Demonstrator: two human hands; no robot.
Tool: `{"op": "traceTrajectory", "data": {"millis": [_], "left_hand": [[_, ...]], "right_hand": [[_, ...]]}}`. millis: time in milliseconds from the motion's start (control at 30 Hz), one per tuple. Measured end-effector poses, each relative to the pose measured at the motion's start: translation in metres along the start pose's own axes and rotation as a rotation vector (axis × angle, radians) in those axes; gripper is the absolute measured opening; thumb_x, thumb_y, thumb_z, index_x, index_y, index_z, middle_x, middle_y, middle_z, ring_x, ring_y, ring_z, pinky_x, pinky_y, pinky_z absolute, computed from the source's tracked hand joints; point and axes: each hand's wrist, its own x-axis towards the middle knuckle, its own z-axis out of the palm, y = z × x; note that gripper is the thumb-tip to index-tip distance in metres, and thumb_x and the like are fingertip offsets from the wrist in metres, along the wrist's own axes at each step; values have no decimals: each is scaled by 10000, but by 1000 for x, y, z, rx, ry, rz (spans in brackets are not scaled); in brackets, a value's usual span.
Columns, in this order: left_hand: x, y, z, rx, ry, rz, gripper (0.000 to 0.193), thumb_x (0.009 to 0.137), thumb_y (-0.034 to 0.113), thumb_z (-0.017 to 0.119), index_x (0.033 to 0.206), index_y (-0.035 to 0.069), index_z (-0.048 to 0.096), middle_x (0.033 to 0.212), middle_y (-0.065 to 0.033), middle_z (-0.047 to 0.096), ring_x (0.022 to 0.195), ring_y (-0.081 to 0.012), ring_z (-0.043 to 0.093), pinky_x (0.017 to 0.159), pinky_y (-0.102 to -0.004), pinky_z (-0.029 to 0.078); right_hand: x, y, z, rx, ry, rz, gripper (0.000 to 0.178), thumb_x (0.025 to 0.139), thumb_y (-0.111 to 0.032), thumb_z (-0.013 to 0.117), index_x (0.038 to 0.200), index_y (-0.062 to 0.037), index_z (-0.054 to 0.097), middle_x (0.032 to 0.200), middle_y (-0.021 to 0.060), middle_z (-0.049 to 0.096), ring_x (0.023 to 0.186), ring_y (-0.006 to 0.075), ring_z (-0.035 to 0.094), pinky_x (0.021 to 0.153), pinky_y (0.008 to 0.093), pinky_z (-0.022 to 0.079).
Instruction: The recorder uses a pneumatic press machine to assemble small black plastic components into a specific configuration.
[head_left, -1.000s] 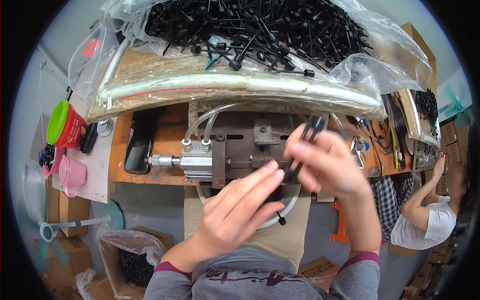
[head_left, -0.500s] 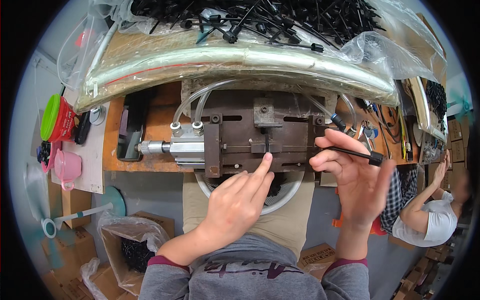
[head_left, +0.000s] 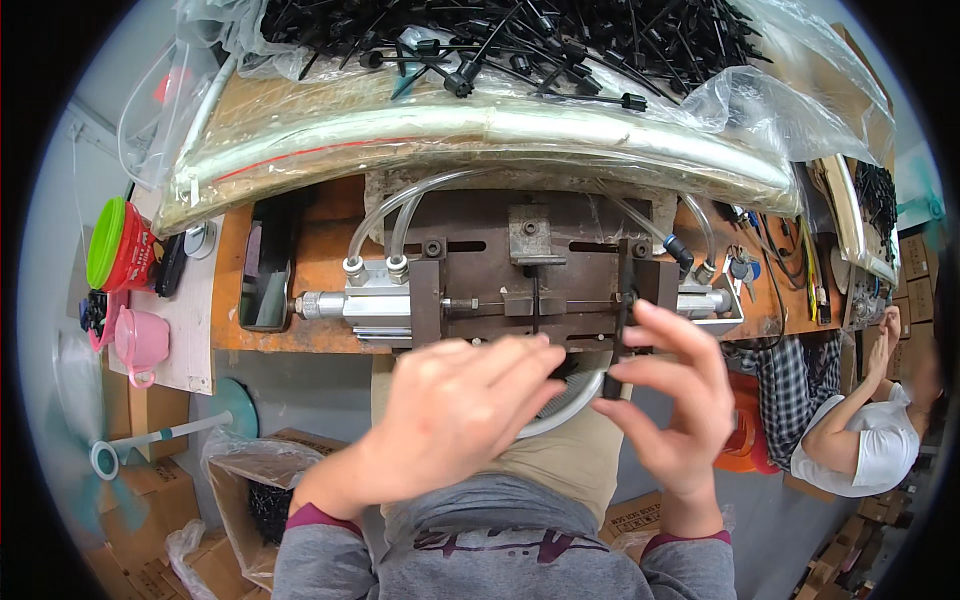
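Note:
My right hand (head_left: 685,400) pinches a black plastic stem with a thicker end (head_left: 613,384) between thumb and fingers. The stem stands nearly upright in the picture, over the right side of a brown metal fixture (head_left: 480,268). My left hand (head_left: 455,415) hovers at the fixture's near edge, fingers stretched out to the right, with nothing seen in it. At the fixture's middle, small dark jaw blocks (head_left: 518,303) sit either side of a thin black piece (head_left: 536,285). A silver air cylinder (head_left: 380,308) is mounted on the left, and another (head_left: 705,300) on the right.
A plastic-lined tray (head_left: 480,130) heaped with black stems (head_left: 560,50) spans the far side. A white basket (head_left: 585,405) rests on my lap, partly hidden. Left are a pink cup (head_left: 142,338) and red tub (head_left: 120,240). A co-worker (head_left: 850,440) sits at right.
My left hand has drawn back from the jaw blocks toward me. My right hand has moved left and nearer, turning the black stem from sideways to nearly upright.

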Motion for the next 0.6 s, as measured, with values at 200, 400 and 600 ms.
{"op": "traceTrajectory", "data": {"millis": [200, 400, 600], "left_hand": [[88, -45, -42, 315, 473, 98, 89, 780, 76, 721, 868, 88, 718, 870, -45, 710, 768, -204, 666, 658, -267, 506], [144, -84, -37, 582, 310, -154, 176, 755, 245, 743, 843, 110, 673, 845, -38, 704, 768, -206, 656, 645, -352, 505], [149, -93, -34, 607, 501, 101, 195, 754, 229, 732, 914, 121, 705, 730, -40, 654, 615, -221, 616, 615, -344, 502]], "right_hand": [[-17, 11, 37, -185, -97, -27, 271, 688, 27, 724, 928, 21, 598, 1231, 200, 585, 889, 285, 652, 736, 342, 532], [-10, 12, 56, -416, -150, -103, 254, 677, -34, 743, 892, -47, 610, 1250, 131, 612, 594, 175, 592, 549, 269, 468], [-6, 9, 54, -475, -207, -90, 252, 673, -71, 762, 867, -50, 603, 1226, 111, 631, 501, 157, 538, 508, 257, 450]]}}
